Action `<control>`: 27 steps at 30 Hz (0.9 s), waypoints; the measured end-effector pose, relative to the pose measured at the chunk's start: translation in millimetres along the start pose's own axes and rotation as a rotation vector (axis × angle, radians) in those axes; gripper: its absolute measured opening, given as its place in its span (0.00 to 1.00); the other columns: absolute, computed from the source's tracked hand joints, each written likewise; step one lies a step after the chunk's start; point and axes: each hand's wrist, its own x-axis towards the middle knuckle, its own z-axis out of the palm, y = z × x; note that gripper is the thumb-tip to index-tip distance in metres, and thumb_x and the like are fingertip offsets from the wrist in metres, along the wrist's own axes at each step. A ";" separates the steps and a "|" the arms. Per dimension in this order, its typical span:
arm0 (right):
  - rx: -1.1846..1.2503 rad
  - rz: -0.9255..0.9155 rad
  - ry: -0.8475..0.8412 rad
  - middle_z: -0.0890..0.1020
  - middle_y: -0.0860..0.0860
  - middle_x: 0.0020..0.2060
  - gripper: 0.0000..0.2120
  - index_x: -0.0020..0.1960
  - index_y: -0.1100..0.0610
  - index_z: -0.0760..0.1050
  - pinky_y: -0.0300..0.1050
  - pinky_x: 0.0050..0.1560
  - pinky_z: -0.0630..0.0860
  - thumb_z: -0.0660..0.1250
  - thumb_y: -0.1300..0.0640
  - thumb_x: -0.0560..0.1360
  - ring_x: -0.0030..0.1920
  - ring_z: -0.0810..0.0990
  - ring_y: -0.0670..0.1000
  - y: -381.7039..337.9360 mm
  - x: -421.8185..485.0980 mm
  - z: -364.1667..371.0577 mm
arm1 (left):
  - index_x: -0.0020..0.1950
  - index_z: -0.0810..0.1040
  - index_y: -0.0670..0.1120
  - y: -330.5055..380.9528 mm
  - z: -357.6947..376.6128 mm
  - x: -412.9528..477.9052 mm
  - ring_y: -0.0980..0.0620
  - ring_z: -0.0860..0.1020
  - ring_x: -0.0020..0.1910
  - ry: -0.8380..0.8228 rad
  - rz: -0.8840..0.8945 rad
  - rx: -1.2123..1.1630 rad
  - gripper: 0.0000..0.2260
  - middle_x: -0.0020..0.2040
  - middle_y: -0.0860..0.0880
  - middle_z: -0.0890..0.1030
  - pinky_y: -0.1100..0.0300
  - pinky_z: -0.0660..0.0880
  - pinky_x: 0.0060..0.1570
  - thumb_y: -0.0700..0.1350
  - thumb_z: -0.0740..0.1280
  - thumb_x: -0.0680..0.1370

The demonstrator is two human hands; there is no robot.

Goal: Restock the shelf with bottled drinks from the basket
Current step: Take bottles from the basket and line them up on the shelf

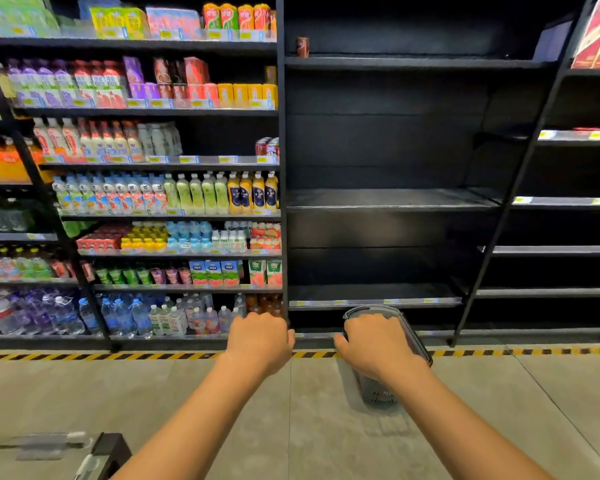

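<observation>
Head view, facing shelves (388,199), angled downward

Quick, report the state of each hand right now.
Left hand: fingers curled shut, nothing visible in it.
Right hand: fingers curled over the basket, apparently gripping its rim.

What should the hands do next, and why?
Probably set the basket steady on the floor in front of the empty black shelf. The right hand grips its rim and it looks tilted and blurred, while the left hand is curled and holds nothing. No bottle is out yet, and I cannot see inside the basket.
</observation>
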 end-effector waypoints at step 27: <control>0.251 0.685 -0.268 0.80 0.56 0.61 0.19 0.61 0.53 0.76 0.57 0.64 0.68 0.51 0.46 0.82 0.62 0.77 0.59 251.7 489.3 134.4 | 0.55 0.80 0.48 148.2 126.0 656.9 0.44 0.79 0.54 -0.256 0.650 0.115 0.21 0.55 0.47 0.82 0.53 0.69 0.48 0.57 0.51 0.83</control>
